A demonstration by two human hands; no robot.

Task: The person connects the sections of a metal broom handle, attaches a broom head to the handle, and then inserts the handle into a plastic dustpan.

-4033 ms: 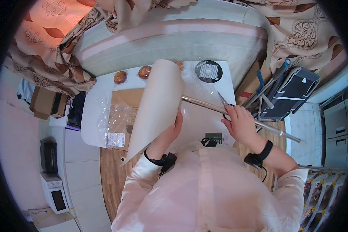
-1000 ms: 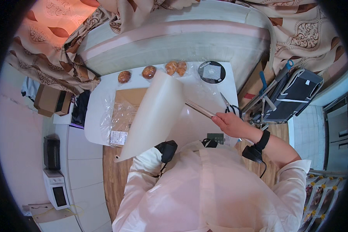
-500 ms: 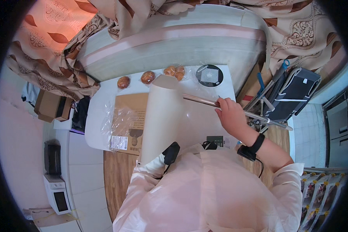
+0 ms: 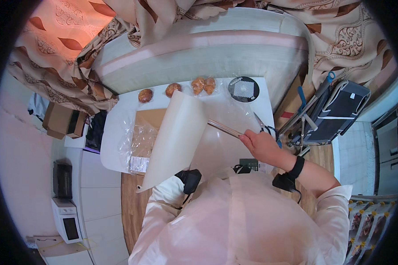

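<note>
A large cream sheet (image 4: 174, 141), curved into a half-roll, slants across the left of the table. My left sleeve (image 4: 166, 192) runs up to its lower edge, and the left hand is hidden behind it. My right hand (image 4: 262, 147) is closed around a shiny metal rod (image 4: 225, 128), whose far end points at the right edge of the sheet. Scissors with dark handles (image 4: 265, 126) lie just beyond the right hand, near the table's right edge. Beneath the sheet, a flat brown cardboard piece (image 4: 148, 117) shows in part, with clear plastic wrap (image 4: 143, 137) over it.
Along the white table's (image 4: 110, 150) back edge sit wrapped round buns (image 4: 145, 95), (image 4: 173, 90) and croissants (image 4: 203, 85), beside a black disc (image 4: 243, 89). A folded dark chair (image 4: 340, 110) stands right of the table. A dark green card (image 4: 249, 164) lies close to my body.
The cream sheet has tilted, its lower end swinging left and its side opening out. My right hand has moved lower with the rod, which now angles more steeply. The scissors have come into view.
</note>
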